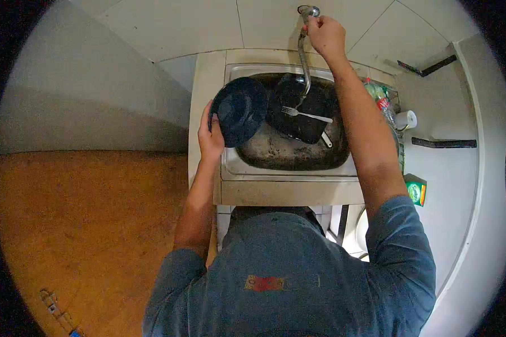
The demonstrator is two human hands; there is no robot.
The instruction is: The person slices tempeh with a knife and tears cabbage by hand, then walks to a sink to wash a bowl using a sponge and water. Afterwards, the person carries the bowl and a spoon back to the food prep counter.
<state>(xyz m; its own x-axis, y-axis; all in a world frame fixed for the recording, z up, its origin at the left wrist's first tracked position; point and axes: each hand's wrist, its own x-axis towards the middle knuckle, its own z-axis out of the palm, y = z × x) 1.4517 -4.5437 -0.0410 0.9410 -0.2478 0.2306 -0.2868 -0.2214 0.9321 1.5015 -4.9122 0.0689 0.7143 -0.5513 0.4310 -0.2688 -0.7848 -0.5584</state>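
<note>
My left hand [211, 135] grips the left rim of a dark round plate [240, 112], tilted over the left side of the metal sink [287, 159]. At the wall, my right hand [322, 35] has its fingers closed on the tap handle [310, 12]. The curved spout [304, 62] hangs down over the basin, with a little water at its end. Below it, a fork [306, 114] lies across a dark square dish [289, 126]. The white handle of another utensil [326, 139] shows beside that dish.
Right of the sink are a plastic bottle [385, 109], a white cylinder [406, 119] and a green box [415, 192]. Black brackets [444, 144] stick out at the right wall. The counter edge [287, 193] runs in front of me.
</note>
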